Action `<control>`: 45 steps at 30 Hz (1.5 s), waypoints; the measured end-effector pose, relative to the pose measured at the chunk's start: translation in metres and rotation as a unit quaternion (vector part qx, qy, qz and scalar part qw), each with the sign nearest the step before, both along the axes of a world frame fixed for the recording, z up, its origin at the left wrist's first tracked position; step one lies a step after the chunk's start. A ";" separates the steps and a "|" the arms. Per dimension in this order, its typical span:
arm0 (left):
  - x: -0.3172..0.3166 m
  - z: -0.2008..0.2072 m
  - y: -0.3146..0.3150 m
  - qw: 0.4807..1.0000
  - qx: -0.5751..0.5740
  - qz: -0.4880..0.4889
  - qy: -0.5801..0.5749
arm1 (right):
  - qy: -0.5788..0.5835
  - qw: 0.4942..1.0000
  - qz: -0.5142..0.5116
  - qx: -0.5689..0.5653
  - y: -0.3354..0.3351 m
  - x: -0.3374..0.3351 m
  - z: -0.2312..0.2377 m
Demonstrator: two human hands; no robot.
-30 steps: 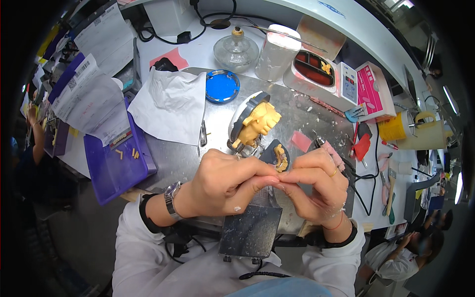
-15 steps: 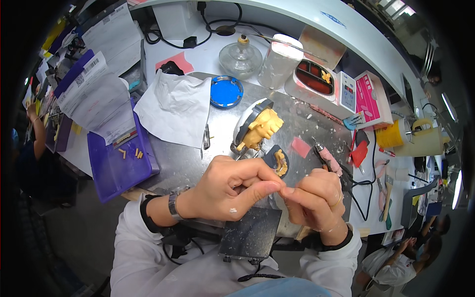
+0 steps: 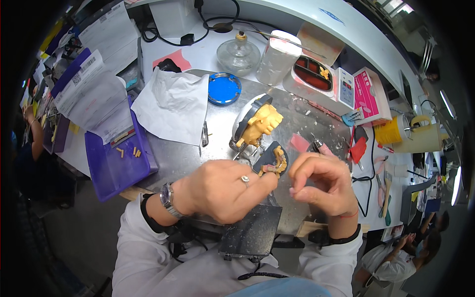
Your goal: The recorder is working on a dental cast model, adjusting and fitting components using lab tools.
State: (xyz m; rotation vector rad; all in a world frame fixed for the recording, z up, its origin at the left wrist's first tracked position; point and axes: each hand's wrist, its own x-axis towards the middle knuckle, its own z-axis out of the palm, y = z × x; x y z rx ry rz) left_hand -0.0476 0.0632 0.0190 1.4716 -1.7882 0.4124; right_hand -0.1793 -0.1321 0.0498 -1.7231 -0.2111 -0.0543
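Bright light washed the bench (image 3: 208, 48), glaring off its metal sheet (image 3: 219, 121); straight lines bent toward dark margins.

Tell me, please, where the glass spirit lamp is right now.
In the head view, the glass spirit lamp stands at the upper centre, immediately left of the white container and beyond the round blue disc.

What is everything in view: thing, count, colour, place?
larger model: one, yellow, bench centre
smaller model: one, yellow, beside larger one
tray: one, purple, left
pegs: several, tan, in tray
dish: one, blue, back centre
lamp: one, clear, behind dish
compartment unit: one, white, back right
carton: one, pink-white, beside unit
jug: one, yellowish, far right
papers: several, white, left of dish
left hand: one, bare, lower centre
right hand: one, bare, centre right
sleeves: two, white, lower edge
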 end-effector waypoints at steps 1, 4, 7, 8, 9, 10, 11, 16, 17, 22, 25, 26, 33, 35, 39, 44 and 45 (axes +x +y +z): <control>0.002 0.001 -0.001 1.000 -0.016 -0.002 0.027 | 0.026 0.997 -0.041 0.061 -0.001 -0.004 0.002; 0.005 0.005 -0.004 0.992 -0.038 -0.007 0.122 | 0.049 0.968 -0.243 0.039 -0.005 -0.002 -0.004; 0.001 0.005 -0.008 0.974 -0.037 -0.007 0.224 | 0.063 0.940 -0.331 0.060 -0.009 0.013 -0.022; 0.000 0.003 -0.009 0.973 -0.038 -0.003 0.226 | 0.053 0.933 -0.346 0.078 -0.007 0.016 -0.024; -0.001 0.002 -0.010 0.973 -0.039 0.001 0.227 | 0.042 0.929 -0.351 0.112 -0.002 0.017 -0.022; -0.002 0.000 -0.009 0.973 -0.039 0.012 0.228 | 0.030 0.945 -0.314 0.089 0.000 0.016 -0.022; 0.000 0.001 -0.007 0.980 -0.021 0.018 0.199 | 0.018 0.959 -0.276 0.065 0.002 0.012 -0.022; 0.001 0.000 -0.002 0.994 0.014 0.015 0.104 | 0.020 0.998 -0.044 0.039 0.012 0.004 -0.013; 0.001 -0.002 -0.002 0.995 0.015 0.010 0.102 | 0.052 0.996 -0.046 0.062 0.013 0.003 -0.015; 0.003 -0.005 -0.005 0.994 -0.025 0.005 0.106 | 0.002 0.999 -0.050 -0.010 0.013 0.002 -0.016; 0.003 -0.003 -0.006 0.990 -0.045 0.011 0.132 | -0.056 0.992 -0.081 -0.075 0.021 0.000 -0.012; 0.003 -0.003 -0.006 0.991 -0.041 0.021 0.125 | -0.076 0.989 -0.093 -0.088 0.023 0.000 -0.010; 0.002 0.004 -0.007 0.980 -0.002 0.015 0.199 | -0.206 0.934 -0.171 -0.239 0.023 0.001 -0.011; -0.001 0.003 -0.009 0.967 0.006 0.000 0.256 | -0.242 0.910 -0.198 -0.271 0.024 0.000 -0.011; -0.008 0.002 -0.011 0.925 0.045 -0.017 0.377 | -0.281 0.873 -0.239 -0.319 0.027 0.000 -0.013; -0.009 0.004 -0.009 0.884 0.080 -0.039 0.459 | -0.294 0.862 -0.247 -0.332 0.030 -0.001 -0.017; -0.009 0.003 -0.009 0.883 0.079 -0.043 0.460 | -0.311 0.850 -0.242 -0.350 0.029 -0.001 -0.019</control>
